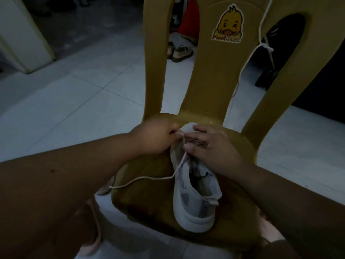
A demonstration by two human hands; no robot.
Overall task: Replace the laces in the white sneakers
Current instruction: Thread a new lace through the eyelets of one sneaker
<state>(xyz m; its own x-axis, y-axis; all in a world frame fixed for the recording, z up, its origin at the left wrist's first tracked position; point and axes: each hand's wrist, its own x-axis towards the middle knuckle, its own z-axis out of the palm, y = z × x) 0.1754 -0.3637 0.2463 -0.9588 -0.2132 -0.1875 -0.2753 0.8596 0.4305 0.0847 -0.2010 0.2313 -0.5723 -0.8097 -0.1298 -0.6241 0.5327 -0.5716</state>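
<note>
white sneaker [194, 208] sits on the seat of a yellow-brown plastic chair [214, 81], right of seat centre. long axis runs near to far, leaning slightly left toward the far end. heel is at the near end, toe at the far end by the base of the backrest. opening faces up, dark inside.

left hand [155, 135] is at the far left side of the shoe, fingers curled in, tips pinching a white lace [149, 179] close to the toe end. from the pinch the lace runs back toward the near side along the shoe's left edge, then trails left across the seat, its free end lying near the seat's left rim.

right hand [211, 146] lies on top of the shoe's front part, fingers fairly straight and spread, pointing left, pressing the upper down. thumb sits against the lace line; cannot tell if it nips the lace.

second white lace [248, 60] hangs over the right side of the backrest, looped through the right-hand slot. duck sticker [228, 25] sits high on the backrest. sandals [181, 52] lie on the white tiled floor [84, 90], seen through the left slot, far side.
</note>
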